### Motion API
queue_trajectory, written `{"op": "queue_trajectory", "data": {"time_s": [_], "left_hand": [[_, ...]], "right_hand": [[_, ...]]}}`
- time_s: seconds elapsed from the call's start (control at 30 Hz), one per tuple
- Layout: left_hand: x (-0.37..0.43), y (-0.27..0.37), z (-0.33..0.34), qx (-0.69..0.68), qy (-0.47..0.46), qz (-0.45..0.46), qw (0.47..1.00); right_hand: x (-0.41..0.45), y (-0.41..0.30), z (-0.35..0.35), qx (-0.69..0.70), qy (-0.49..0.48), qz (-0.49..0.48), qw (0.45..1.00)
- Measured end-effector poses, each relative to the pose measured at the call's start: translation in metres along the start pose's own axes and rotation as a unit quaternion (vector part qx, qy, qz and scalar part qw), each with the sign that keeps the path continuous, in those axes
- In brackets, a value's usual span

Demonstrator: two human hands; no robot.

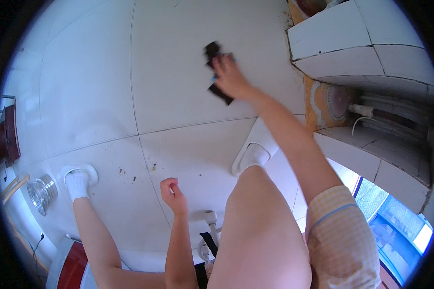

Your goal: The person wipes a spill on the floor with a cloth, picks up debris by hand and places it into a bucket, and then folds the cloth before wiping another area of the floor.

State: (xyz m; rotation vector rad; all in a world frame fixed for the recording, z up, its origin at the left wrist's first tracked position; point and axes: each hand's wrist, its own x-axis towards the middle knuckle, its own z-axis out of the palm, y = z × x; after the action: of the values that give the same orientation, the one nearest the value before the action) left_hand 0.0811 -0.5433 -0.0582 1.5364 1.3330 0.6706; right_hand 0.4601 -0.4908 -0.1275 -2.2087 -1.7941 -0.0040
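My right hand (231,76) reaches forward over the pale floor tiles (173,47), its fingers spread over a dark cloth (222,94). Motion blurs the cloth, and small bits of blue show at its edges beside my fingers. It appears to lie against the floor. Nearer to me, my left hand (174,197) hangs above the tiles with loosely curled fingers and nothing visible in it. Small brown and greenish crumbs (134,178) are scattered on the floor ahead and to the left of that hand.
White slippers (244,155) are on my feet. At right, a tiled ledge (332,32) with a recess below holds a pipe (383,115). A clear glass jar (42,193) and a red-fronted box (73,265) stand at left. White plumbing (210,218) is close by my knee.
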Motion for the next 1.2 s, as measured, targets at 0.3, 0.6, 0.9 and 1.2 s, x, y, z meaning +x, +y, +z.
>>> {"op": "queue_trajectory", "data": {"time_s": [0.3,0.6,0.9,1.2], "left_hand": [[0.017,0.019,0.033,-0.013,0.001,-0.003,1.000],[0.030,0.032,0.041,-0.055,0.003,-0.031,0.998],[0.025,0.026,0.052,-0.067,-0.005,-0.046,0.997],[0.026,0.041,0.072,-0.098,0.001,-0.030,0.995]], "right_hand": [[-0.039,-0.167,0.040,0.283,0.029,-0.311,0.907],[-0.086,0.005,-0.055,0.310,0.112,0.322,0.888],[-0.173,0.142,-0.047,-0.129,0.159,0.598,0.775],[-0.036,0.008,0.010,0.043,0.121,0.229,0.965]]}}
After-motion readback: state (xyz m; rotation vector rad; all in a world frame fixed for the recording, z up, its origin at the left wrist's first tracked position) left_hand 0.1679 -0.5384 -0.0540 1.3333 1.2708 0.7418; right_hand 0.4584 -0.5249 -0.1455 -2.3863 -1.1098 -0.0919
